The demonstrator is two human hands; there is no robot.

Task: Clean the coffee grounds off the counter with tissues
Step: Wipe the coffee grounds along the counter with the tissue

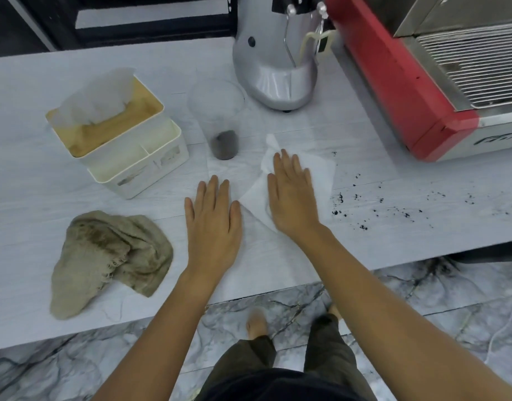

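My right hand (291, 195) lies flat on a white tissue (321, 175), fingers (286, 163) straight and close together, pressing it against the pale surface (393, 175). My left hand (212, 224) rests flat on the bare surface just beside the tissue, fingers straight and slightly spread, holding nothing. The coffee grounds (361, 209) are scattered as dark specks to the right of the tissue, the nearest ones just past its right edge, the rest trailing toward the surface's right end. A clear cup (220, 123) with dark grounds in its bottom stands beyond my hands, near the silver grinder (273, 68). A tissue box (110, 117) in a white caddy (139, 166) sits to the left, with a crumpled beige cloth (110, 256) nearer me. A red espresso machine (408, 82) fills the far right.
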